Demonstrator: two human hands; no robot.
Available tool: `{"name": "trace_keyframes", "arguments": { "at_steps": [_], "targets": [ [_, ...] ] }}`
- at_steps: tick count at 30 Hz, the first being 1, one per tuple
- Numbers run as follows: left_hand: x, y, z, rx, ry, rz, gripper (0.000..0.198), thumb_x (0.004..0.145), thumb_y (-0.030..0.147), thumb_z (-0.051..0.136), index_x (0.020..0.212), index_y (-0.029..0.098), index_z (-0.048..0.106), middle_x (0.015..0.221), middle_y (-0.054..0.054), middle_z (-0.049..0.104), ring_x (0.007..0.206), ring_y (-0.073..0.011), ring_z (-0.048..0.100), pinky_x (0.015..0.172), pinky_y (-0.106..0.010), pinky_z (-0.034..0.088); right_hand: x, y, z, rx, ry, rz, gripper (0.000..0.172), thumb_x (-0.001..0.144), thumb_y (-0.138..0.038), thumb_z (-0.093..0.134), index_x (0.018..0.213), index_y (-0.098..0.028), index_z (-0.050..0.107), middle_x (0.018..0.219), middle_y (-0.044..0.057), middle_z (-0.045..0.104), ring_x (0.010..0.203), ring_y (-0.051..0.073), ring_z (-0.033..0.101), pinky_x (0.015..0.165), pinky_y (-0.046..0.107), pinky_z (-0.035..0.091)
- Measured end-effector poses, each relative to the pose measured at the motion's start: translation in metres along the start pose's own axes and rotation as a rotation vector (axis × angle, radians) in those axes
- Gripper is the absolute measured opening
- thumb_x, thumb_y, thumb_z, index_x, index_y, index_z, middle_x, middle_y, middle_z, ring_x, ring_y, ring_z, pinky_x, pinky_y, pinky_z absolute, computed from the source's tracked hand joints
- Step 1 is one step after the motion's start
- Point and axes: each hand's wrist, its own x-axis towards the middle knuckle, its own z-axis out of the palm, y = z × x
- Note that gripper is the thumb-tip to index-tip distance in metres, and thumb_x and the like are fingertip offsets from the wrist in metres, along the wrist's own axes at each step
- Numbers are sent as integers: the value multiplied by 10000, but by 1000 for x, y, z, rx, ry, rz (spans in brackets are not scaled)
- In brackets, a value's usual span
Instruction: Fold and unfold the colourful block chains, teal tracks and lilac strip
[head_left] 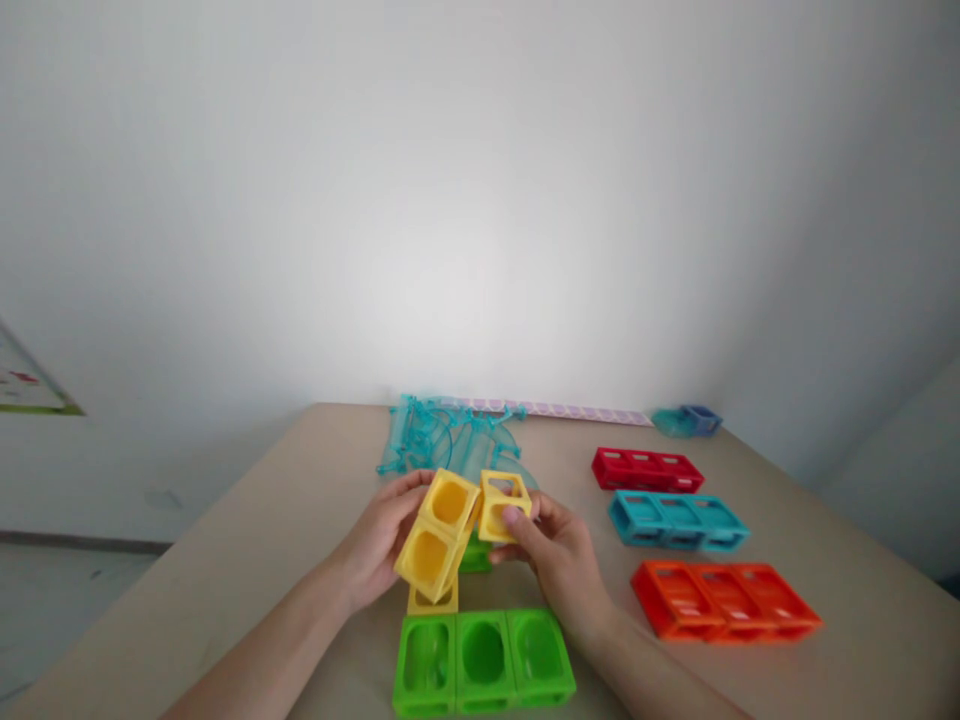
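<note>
My left hand [379, 545] grips a yellow two-cell block [439, 535], tilted, above the table. My right hand [559, 555] pinches a single yellow cube block [502, 503] right beside the upper end of the two-cell block; the two pieces touch or nearly touch. Just under them lies another yellow block [433, 603], mostly hidden, and a small green piece [475, 555] behind it. A green three-cell block [482, 660] lies flat at the near edge, between my forearms.
On the beige table [300, 520] to the right lie a red block [646, 469], a teal block [677, 520] and an orange block [724, 598]. Clear blue curved track pieces [450, 440] sit at the back, with a pale strip [570, 410] and a small blue piece [688, 420].
</note>
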Motion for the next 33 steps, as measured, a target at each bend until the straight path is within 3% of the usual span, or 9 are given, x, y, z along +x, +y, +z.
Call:
{"name": "trace_keyframes", "arguments": {
  "at_steps": [2, 5, 10, 13, 15, 21, 25, 28, 33],
  "targets": [
    [0, -5, 3, 96, 42, 84, 202, 730, 262, 719, 888, 163, 643, 730, -22, 704, 634, -160, 671, 605, -250, 523, 0, -1, 1, -20, 18, 13, 350, 666, -416, 792, 618, -162, 556, 968, 62, 662, 686, 157, 610, 531, 286, 583],
    [-2, -6, 7, 168, 79, 126, 267, 699, 352, 753, 854, 166, 640, 690, 3, 682, 575, -130, 639, 530, -207, 482, 0, -5, 3, -52, 38, 11, 366, 653, -440, 793, 594, -163, 560, 882, 50, 670, 674, 163, 608, 529, 287, 586],
    [-1, -1, 9, 209, 92, 88, 378, 640, 375, 803, 904, 146, 656, 683, -16, 687, 556, -132, 632, 515, -211, 478, -1, -6, 2, -81, 34, 7, 344, 715, -466, 743, 651, -151, 622, 727, 38, 661, 636, 158, 600, 541, 282, 577],
    [1, 1, 7, 199, 103, 67, 443, 630, 354, 814, 984, 151, 642, 687, -27, 697, 535, -141, 627, 510, -232, 487, -1, -3, 1, -70, 38, -5, 336, 739, -467, 721, 669, -150, 636, 745, 46, 668, 656, 169, 605, 539, 289, 574],
    [3, 1, 5, 190, 104, 95, 386, 644, 353, 804, 927, 154, 635, 658, -12, 681, 509, -132, 609, 494, -229, 477, -1, -2, 0, -67, 64, -19, 331, 734, -468, 723, 682, -149, 651, 781, 50, 670, 679, 179, 610, 536, 295, 574],
    [6, 1, -1, 171, 97, 410, 270, 686, 305, 770, 690, 163, 541, 622, 47, 581, 584, -83, 555, 593, -187, 462, 1, -4, -2, -19, 137, -106, 344, 733, -445, 730, 601, -159, 592, 933, 54, 675, 756, 184, 618, 567, 279, 571],
    [8, -3, -4, 364, 105, 476, 212, 692, 273, 758, 807, 166, 615, 707, 35, 578, 668, -95, 549, 666, -197, 459, 1, -5, -1, -33, 51, -44, 328, 751, -472, 708, 669, -165, 628, 784, 35, 669, 704, 175, 619, 593, 289, 566],
    [10, -6, -6, 475, 117, 500, 277, 687, 280, 757, 921, 168, 661, 738, 26, 575, 697, -105, 547, 661, -189, 440, 2, -4, 0, -107, 26, 7, 377, 729, -517, 708, 665, -153, 631, 708, 23, 640, 636, 148, 580, 533, 265, 548],
    [9, -5, -6, 711, 270, 505, 414, 719, 361, 713, 1086, 172, 676, 944, -48, 642, 874, -193, 604, 750, -264, 470, 3, -2, 0, -189, 36, -3, 419, 722, -557, 690, 647, -152, 617, 671, 12, 604, 599, 129, 530, 467, 236, 514]
  ]
}}
